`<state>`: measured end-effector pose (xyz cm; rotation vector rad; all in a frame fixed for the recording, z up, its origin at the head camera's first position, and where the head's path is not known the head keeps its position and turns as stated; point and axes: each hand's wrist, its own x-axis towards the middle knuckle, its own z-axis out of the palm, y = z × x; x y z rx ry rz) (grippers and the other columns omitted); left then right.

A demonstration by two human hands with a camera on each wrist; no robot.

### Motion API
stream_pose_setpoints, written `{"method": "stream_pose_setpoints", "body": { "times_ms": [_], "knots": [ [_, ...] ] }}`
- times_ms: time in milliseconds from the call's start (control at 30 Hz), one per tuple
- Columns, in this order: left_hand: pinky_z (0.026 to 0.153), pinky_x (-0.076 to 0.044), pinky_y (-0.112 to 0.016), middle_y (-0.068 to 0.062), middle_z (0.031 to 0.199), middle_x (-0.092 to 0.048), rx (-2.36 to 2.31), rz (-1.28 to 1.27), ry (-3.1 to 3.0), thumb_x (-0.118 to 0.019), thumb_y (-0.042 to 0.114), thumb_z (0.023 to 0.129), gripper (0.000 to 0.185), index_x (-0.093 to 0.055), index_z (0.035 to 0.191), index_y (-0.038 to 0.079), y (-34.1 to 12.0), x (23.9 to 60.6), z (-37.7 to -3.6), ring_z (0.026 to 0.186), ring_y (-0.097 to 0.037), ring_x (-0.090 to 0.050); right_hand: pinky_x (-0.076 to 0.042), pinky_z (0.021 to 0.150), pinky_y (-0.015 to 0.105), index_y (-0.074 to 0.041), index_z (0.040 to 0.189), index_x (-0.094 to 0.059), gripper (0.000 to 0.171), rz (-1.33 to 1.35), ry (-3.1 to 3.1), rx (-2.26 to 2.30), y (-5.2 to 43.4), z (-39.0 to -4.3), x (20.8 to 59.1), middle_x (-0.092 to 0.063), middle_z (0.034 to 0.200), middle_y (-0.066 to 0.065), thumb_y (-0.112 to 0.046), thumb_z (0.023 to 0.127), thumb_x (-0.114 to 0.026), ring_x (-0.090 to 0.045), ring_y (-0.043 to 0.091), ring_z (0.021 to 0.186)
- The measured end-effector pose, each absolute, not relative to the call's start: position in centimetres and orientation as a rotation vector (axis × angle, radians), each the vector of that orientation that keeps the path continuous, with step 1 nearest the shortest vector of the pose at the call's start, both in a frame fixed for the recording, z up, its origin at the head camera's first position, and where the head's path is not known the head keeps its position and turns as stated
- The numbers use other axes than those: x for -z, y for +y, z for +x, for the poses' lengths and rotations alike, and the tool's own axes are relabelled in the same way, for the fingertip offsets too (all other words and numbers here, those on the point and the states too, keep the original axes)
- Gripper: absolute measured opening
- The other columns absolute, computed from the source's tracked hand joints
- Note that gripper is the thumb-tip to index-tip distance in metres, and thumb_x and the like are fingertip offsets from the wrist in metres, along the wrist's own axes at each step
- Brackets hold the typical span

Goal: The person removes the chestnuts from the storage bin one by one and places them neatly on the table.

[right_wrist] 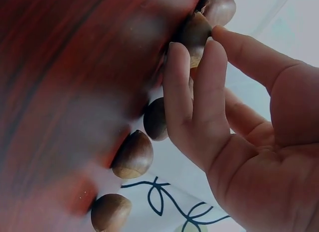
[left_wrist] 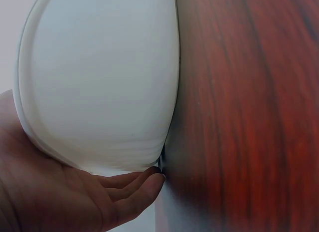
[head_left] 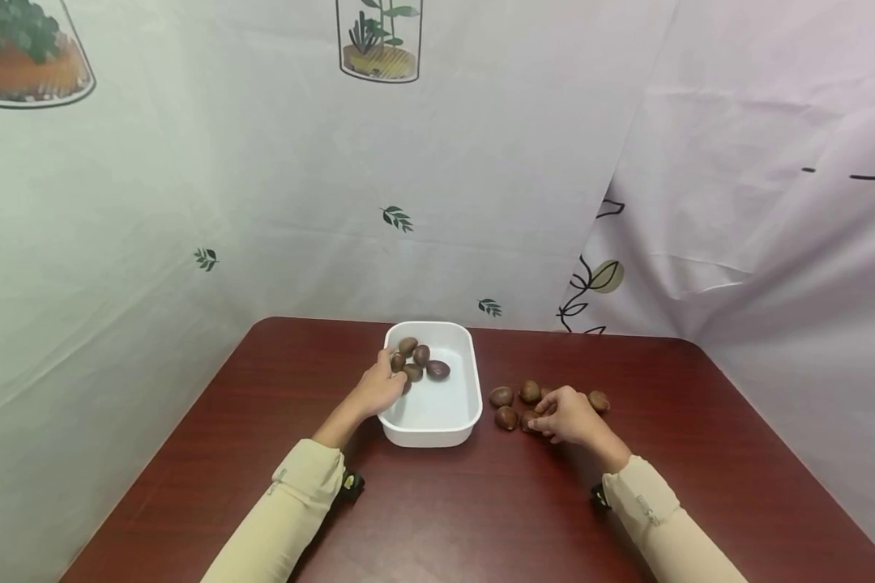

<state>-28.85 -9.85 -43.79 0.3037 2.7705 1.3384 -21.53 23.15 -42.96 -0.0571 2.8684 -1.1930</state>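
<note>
A white rectangular tray (head_left: 437, 409) stands toward the back of the table, with several brown chestnuts (head_left: 421, 355) gathered at its far left. My left hand (head_left: 377, 389) grips the tray's left side, thumb over the rim. In the left wrist view, the fingers (left_wrist: 142, 192) curl against the outer wall (left_wrist: 104, 82) near the tabletop. To the right of the tray, my right hand (head_left: 572, 417) pinches a chestnut (right_wrist: 195, 37) between thumb and fingertips, low over the table. Other chestnuts (head_left: 501, 396) lie around that hand, and it partly hides some of them.
The dark red wooden table (head_left: 437, 502) has rounded back corners. Behind it and at both sides hangs a pale printed cloth (head_left: 299, 202). One chestnut (head_left: 599, 402) lies just beyond the right hand.
</note>
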Motion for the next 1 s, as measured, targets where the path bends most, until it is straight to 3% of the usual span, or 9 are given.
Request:
{"method": "stream_pose_setpoints", "body": {
  "times_ms": [167,333,467,600,733,867,1000],
  "knots": [
    [0.095,-0.045,-0.048,-0.029,0.141,-0.047,-1.339,0.309,2.77,-0.045,0.019,0.096,0.064,-0.022,0.151,-0.003,-9.8,43.7,-28.8,0.121,-0.036,-0.051,-0.051,0.048,0.029,-0.003,0.084,-0.071,0.012,-0.035,2.932,1.096,22.9,-21.4,42.1,-0.062,0.059,0.003,-0.01,0.08,-0.08,-0.06,0.015,0.052],
    [0.094,-0.046,-0.046,-0.026,0.137,-0.05,-1.358,0.311,2.767,-0.044,0.02,0.096,0.061,-0.025,0.15,-0.001,-9.9,43.6,-28.9,0.116,-0.034,-0.052,-0.047,0.057,0.03,-0.005,0.085,-0.074,0.012,-0.082,3.054,0.99,22.0,-21.5,40.3,-0.066,0.07,0.0,-0.016,0.083,-0.078,-0.057,0.014,0.062],
    [0.093,-0.046,-0.046,-0.025,0.137,-0.05,-1.366,0.307,2.768,-0.044,0.02,0.096,0.06,-0.025,0.15,0.0,-10.0,43.8,-28.9,0.116,-0.033,-0.052,-0.052,0.065,0.033,-0.002,0.093,-0.074,0.018,-0.155,3.057,1.073,20.2,-22.1,38.9,-0.071,0.08,0.004,-0.017,0.084,-0.076,-0.065,0.018,0.07],
    [0.097,-0.044,-0.048,-0.029,0.141,-0.047,-1.353,0.306,2.775,-0.044,0.019,0.096,0.062,-0.022,0.15,-0.003,-10.0,43.9,-28.9,0.123,-0.036,-0.05,-0.056,0.065,0.036,0.001,0.103,-0.071,0.022,-0.185,2.895,1.321,17.6,-22.9,38.2,-0.072,0.086,0.011,-0.014,0.086,-0.073,-0.069,0.029,0.069],
    [0.095,-0.045,-0.047,-0.028,0.139,-0.048,-1.363,0.293,2.77,-0.045,0.019,0.095,0.062,-0.024,0.15,-0.002,-9.7,44.0,-28.8,0.12,-0.036,-0.052,-0.059,0.067,0.042,0.004,0.109,-0.069,0.025,-0.147,2.724,1.548,15.1,-24.0,38.4,-0.071,0.093,0.017,-0.012,0.09,-0.069,-0.071,0.03,0.073],
    [0.093,-0.047,-0.047,-0.028,0.138,-0.049,-1.361,0.299,2.767,-0.045,0.019,0.095,0.062,-0.025,0.15,-0.002,-9.6,43.9,-28.8,0.118,-0.035,-0.053,-0.059,0.068,0.038,0.009,0.117,-0.064,0.032,-0.122,2.641,1.667,13.2,-25.2,38.9,-0.069,0.103,0.023,-0.008,0.091,-0.065,-0.072,0.031,0.082],
    [0.099,-0.043,-0.05,-0.033,0.14,-0.047,-1.344,0.304,2.795,-0.047,0.018,0.095,0.063,-0.024,0.149,-0.004,-9.6,43.7,-28.7,0.126,-0.039,-0.05,-0.059,0.069,0.033,0.011,0.127,-0.057,0.042,-0.072,2.531,1.753,11.2,-26.1,39.1,-0.066,0.11,0.028,-0.005,0.089,-0.064,-0.07,0.039,0.093]
  ]
}}
